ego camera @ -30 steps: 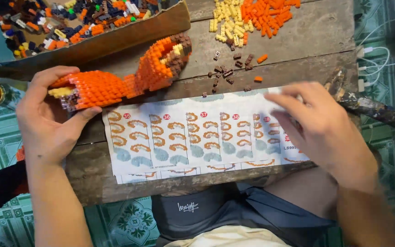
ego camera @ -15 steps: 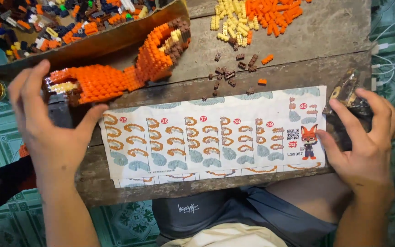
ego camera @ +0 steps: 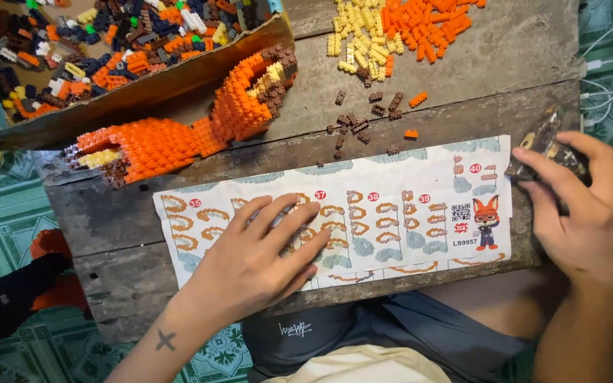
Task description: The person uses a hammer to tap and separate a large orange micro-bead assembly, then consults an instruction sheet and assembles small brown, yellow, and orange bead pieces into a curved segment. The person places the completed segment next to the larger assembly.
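left hand (ego camera: 253,266): flat, fingers spread, pinning the instruction sheet (ego camera: 391,213) to the wooden worktop (ego camera: 505,64) | right hand (ego camera: 583,213): grasping a small dark packet (ego camera: 544,145) at the worktop's edge | orange brick model (ego camera: 179,135): untouched, above the sheet

Left hand (ego camera: 253,262) lies flat, fingers spread, on the printed instruction sheet (ego camera: 406,213); right hand (ego camera: 580,206) grips a dark object (ego camera: 542,145) at the wooden table (ego camera: 505,64) edge. Orange brick model (ego camera: 179,135) lies above the sheet.

worn wooden table (ego camera: 519,64) | green patterned floor tiles (ego camera: 1,220) | soft daylight
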